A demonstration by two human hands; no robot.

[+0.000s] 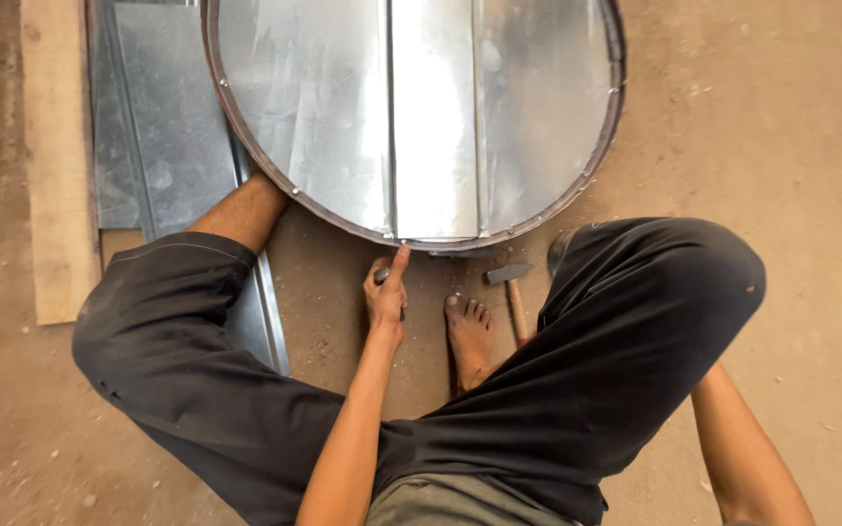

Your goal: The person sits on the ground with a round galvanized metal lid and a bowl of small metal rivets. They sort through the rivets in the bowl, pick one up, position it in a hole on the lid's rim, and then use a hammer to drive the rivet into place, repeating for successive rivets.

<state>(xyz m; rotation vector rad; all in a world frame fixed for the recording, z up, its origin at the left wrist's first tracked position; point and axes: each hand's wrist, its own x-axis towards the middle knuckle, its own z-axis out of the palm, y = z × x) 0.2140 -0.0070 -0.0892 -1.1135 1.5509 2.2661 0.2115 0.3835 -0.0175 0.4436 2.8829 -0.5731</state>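
A large round sheet-metal lid (411,117) lies flat on the dirt floor at twelve o'clock, shiny grey with two raised seams running straight across it and a dark riveted rim. A small dark tool (381,277), mostly hidden, sits at the rim's six o'clock edge.

Silvery grey round sheet-metal drum (411,107) with dark rusty-brown rim, black trousers (626,331), pale wooden plank (56,156), dull grey metal sheets (163,127), brown-handled hammer (511,290), tan dirt floor (782,127)
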